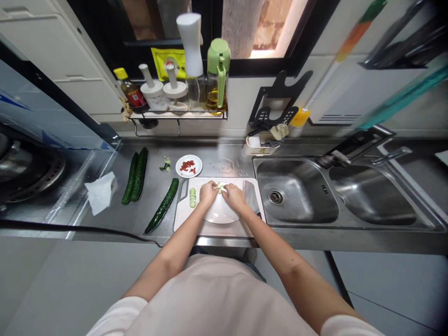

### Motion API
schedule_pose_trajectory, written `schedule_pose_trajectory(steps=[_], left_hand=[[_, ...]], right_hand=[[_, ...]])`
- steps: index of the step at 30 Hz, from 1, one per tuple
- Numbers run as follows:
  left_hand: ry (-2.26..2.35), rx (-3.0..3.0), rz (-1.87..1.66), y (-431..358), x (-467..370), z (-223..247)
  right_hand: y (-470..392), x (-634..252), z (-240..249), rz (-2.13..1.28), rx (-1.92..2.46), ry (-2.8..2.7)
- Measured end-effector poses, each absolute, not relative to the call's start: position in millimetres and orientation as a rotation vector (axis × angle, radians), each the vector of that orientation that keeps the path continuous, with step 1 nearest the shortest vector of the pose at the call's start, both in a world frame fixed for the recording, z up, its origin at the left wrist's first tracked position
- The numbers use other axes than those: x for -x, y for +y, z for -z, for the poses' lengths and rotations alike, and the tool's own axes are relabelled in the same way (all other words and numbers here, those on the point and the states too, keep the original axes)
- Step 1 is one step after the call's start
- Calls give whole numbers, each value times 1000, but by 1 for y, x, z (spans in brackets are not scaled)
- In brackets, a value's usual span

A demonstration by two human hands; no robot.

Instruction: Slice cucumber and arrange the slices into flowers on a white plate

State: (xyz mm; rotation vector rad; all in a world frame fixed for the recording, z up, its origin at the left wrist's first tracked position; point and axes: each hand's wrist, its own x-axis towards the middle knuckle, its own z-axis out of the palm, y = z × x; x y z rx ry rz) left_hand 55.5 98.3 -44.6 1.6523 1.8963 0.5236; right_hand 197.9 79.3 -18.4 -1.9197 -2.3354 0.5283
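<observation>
A white plate (221, 211) rests on the cutting board (187, 220). Over its far part, my left hand (209, 192) and my right hand (234, 196) are close together, fingers bent around pale green cucumber slices (220, 186). The fingertips touch the slices, though which slice each hand holds is too small to tell. Left of the plate, a short row of cucumber slices (192, 198) overlaps on the board. A knife with a broad blade (250, 196) lies on the board's right side, beside my right hand. The white dish (189, 166) beyond the board holds small red pieces.
One whole cucumber (162, 205) lies left of the board, with two more (136, 176) farther left near a white cloth (101, 192). Green scraps (165, 164) sit behind. A double sink (297, 191) is at the right; a bottle rack (178, 115) hangs above the counter.
</observation>
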Motion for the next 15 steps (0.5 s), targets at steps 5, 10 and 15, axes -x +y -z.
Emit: schedule_pose_trajectory(steps=[5, 10, 15], left_hand=[[1886, -1644, -533, 97, -56, 43], [1887, -1629, -558, 97, -55, 42], [1875, -1591, -615, 96, -53, 44]], right_hand=[[79, -198, 20, -521, 1918, -2334], [78, -199, 21, -525, 1895, -2319], [76, -202, 22, -532, 1860, -2239]])
